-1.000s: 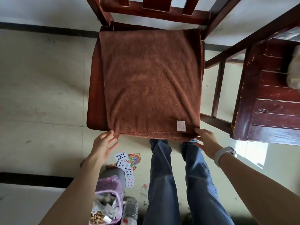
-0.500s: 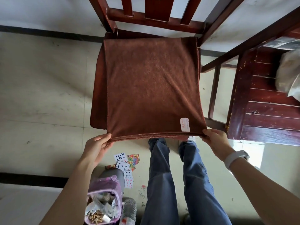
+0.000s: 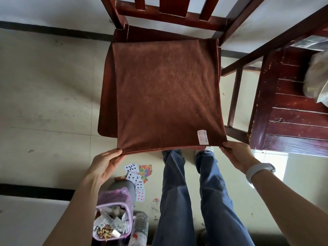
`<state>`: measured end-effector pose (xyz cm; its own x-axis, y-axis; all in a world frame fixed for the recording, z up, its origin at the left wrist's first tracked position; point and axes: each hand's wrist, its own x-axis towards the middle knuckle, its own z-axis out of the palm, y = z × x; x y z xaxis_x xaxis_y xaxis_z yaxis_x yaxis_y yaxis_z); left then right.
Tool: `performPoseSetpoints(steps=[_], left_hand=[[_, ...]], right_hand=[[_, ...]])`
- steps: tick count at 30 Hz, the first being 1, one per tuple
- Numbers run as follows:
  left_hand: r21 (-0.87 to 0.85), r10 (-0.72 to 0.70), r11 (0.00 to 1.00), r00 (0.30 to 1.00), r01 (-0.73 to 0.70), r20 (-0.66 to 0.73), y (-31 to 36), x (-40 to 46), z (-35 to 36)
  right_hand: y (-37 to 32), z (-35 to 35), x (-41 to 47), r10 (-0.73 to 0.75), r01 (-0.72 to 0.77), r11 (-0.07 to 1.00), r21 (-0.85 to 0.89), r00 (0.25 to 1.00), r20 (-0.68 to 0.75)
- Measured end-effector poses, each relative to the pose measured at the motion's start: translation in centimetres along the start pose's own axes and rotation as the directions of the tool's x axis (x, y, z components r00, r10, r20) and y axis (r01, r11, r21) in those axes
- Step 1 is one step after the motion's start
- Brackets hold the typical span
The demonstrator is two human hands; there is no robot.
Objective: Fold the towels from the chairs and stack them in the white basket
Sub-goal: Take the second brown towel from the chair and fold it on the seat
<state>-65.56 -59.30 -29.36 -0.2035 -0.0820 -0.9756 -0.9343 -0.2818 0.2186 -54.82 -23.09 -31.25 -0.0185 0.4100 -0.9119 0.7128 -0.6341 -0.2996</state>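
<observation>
A: Well, the towel (image 3: 166,93) in front of you is brown and spread flat over the seat of the chair (image 3: 108,96), covering most of it. A strip of seat shows along the left edge and at the far left corner.

B: And its near edge?

A: It juts past the seat front, lifted a little, pulled straight between your hands. A white label (image 3: 202,137) sits near the right corner.

B: How are the hands set?

A: Your left hand (image 3: 104,164) pinches the near left corner, thumb on top, fingers curled beneath. Your right hand (image 3: 237,155) grips the near right corner the same way, just beside the label; a pale band (image 3: 257,171) is on that wrist.

B: What lies around?

A: The chair back's slats rise at the far side. A second chair (image 3: 291,107) stands to the right, with something pale and crumpled at the frame edge on its seat; you cannot tell what it is. Below the towel are your legs in blue jeans (image 3: 191,201). On the floor to their left lie playing cards (image 3: 136,176), near a small bin (image 3: 115,217) lined with purple plastic and holding scraps.
</observation>
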Motion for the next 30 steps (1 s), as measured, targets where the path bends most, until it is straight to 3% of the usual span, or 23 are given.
performPoseSetpoints(steps=[10, 19, 30], left_hand=[[0.052, 0.082, 0.996, 0.994, -0.079, -0.069, -0.6, -0.1, 0.5], [-0.004, 0.076, 0.997, 0.990, -0.077, -0.123, -1.0, -0.1, 1.0], [0.048, 0.199, 0.980, 0.971, -0.195, -0.132, 0.3, -2.6, 1.5]], right_hand=[[-0.7, 0.4, -0.5, 0.016, -0.014, 0.999, 0.051, 1.000, -0.025], [-0.5, 0.7, -0.5, 0.011, -0.008, 0.998, 0.058, 0.999, -0.047], [-2.0, -0.3, -2.2, -0.037, 0.034, 0.998, 0.061, 0.998, 0.050]])
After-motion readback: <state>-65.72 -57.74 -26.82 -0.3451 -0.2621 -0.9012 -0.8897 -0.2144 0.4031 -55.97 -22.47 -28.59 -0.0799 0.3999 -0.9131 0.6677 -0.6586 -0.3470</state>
